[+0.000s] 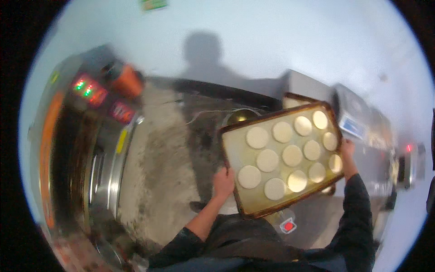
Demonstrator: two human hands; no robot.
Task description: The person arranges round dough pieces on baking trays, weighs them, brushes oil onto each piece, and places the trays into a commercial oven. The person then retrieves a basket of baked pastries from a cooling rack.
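Note:
A baking tray (260, 211) with a browned rim hangs in front of me between both hands, tilted so its right end is higher in view. Several pale round dough discs (292, 155) lie on it in rows, on a light liner or surface. My left hand (224, 182) grips the tray's left short side. Round the opposite short side closes my right hand (347, 154). The fingers are partly hidden by the rim. Behind the tray, the edge of another tray (294, 99) shows on the counter to the right.
At left stands a metal oven (106, 181) with lit red and green displays (89, 90). An orange object (128, 81) is near its top. To the right, a metal counter (369, 156) carries a clear-sided container (355, 109). Below lies a worn concrete floor (154, 181); a pale wall (258, 41) rises ahead.

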